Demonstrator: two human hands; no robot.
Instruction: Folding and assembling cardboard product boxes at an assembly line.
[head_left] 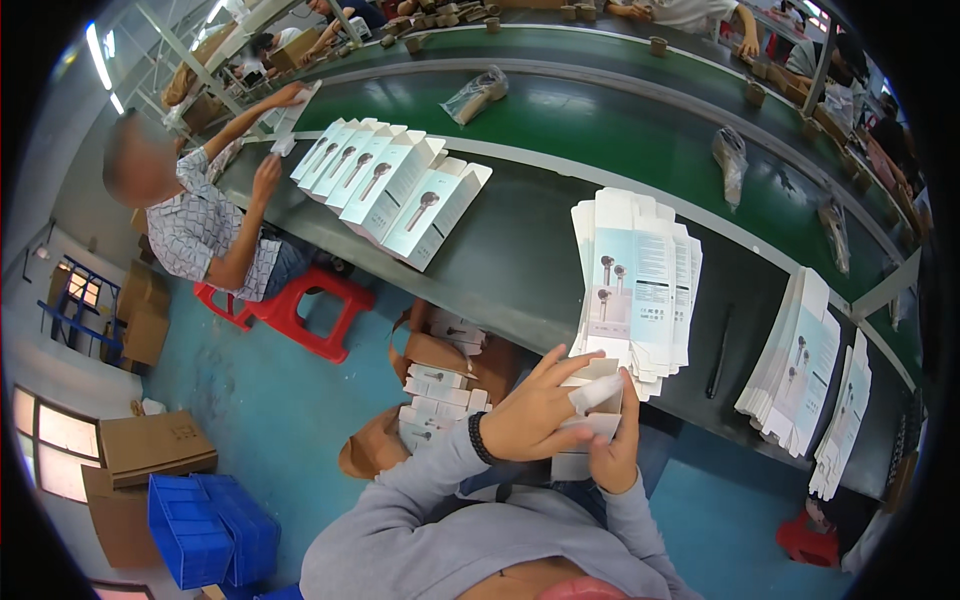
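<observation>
Close to my body, at the near edge of the bench, a small white carton (602, 424) is between my hands with its upper end open. My left hand (535, 412), with a black beaded bracelet at the wrist, reaches over the carton, and a white wrap covers one finger at the opening. Along the carton's right side, my right hand (617, 452) grips it with the thumb and fingers. Just beyond my hands lies a stack of flat, unfolded printed cartons (625, 285), pale blue and white. The carton's lower part is partly hidden by my hands.
Several erected cartons (425, 210) stand in a row at the left of the bench (510, 255). More flat cartons (795, 365) and a black pen (719, 352) lie to the right. Bagged items (476, 95) rest on the green conveyor (610, 125). A co-worker (215, 215) sits at left.
</observation>
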